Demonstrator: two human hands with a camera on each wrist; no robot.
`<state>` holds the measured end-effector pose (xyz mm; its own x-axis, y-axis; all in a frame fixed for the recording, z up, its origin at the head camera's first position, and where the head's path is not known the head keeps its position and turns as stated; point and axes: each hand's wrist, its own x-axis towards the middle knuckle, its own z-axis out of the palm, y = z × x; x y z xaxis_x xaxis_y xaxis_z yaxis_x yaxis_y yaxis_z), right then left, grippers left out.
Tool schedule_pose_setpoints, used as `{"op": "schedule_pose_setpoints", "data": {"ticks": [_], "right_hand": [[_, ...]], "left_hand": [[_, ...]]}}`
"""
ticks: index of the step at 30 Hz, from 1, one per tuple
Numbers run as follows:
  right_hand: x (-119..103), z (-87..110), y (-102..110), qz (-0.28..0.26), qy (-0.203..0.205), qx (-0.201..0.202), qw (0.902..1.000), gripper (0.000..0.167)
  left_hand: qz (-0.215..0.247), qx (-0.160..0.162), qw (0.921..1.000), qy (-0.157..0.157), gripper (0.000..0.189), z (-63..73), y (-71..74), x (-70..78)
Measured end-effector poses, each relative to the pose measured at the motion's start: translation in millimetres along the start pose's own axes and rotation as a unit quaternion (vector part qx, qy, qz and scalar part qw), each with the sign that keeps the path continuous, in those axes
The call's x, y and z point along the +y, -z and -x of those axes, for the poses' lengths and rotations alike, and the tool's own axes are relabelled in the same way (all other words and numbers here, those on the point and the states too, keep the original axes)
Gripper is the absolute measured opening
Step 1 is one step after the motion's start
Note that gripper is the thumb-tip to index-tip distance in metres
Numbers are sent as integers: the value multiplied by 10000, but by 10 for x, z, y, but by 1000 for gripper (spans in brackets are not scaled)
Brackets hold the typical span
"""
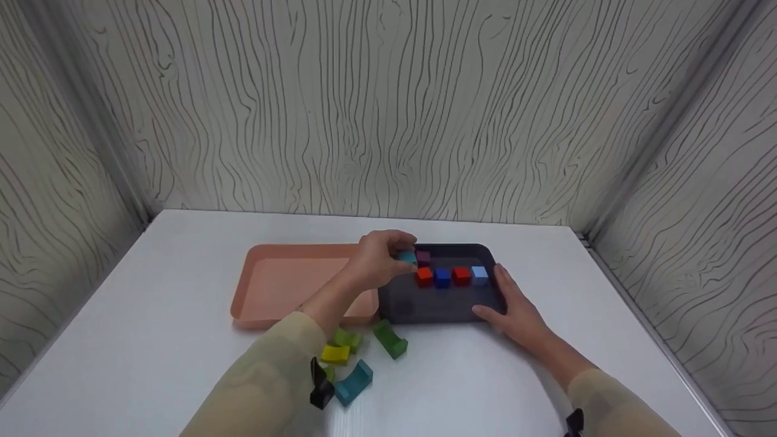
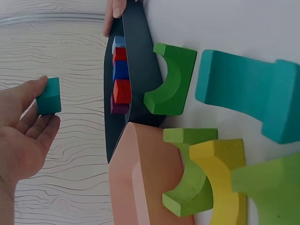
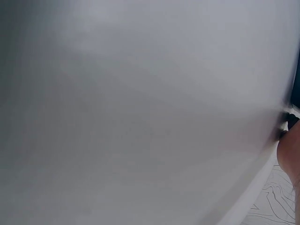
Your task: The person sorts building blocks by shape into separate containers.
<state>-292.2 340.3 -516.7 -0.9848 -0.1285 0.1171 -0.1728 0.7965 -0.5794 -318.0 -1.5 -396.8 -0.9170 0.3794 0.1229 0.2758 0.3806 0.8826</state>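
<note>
My left hand (image 1: 377, 262) pinches a teal block (image 2: 48, 96) between thumb and fingers, over the left part of the dark tray (image 1: 431, 306). Inside that tray a row runs left to right: a red cube (image 1: 424, 277), a blue cube (image 1: 442, 278), another red cube (image 1: 461, 276) and a light blue cube (image 1: 479, 275). Behind the first red one sits a purple cube (image 1: 423, 258), close beside the held block. My right hand (image 1: 516, 311) rests on the tray's front right corner, fingers extended along the right side and thumb at the front edge.
A pink tray (image 1: 273, 285) stands directly left of the dark one. In front lie arch-shaped blocks: a green one (image 1: 390, 340), a teal one (image 1: 354, 383), a yellow one (image 1: 335, 355) and light green ones (image 2: 191, 173). Patterned panels (image 1: 364, 109) enclose the white table (image 1: 473, 388).
</note>
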Motion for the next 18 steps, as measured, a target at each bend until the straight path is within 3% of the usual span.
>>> {"op": "schedule_pose_setpoints", "data": {"ticks": [12, 18], "right_hand": [[1, -21, -32, 55, -12, -41, 10000, 111], [19, -31, 11, 86, -77, -49, 9999, 111]], "left_hand": [[-83, 256, 9996, -58, 48, -343, -64, -310], [-286, 213, 9994, 3, 47, -515, -137, -447]]}}
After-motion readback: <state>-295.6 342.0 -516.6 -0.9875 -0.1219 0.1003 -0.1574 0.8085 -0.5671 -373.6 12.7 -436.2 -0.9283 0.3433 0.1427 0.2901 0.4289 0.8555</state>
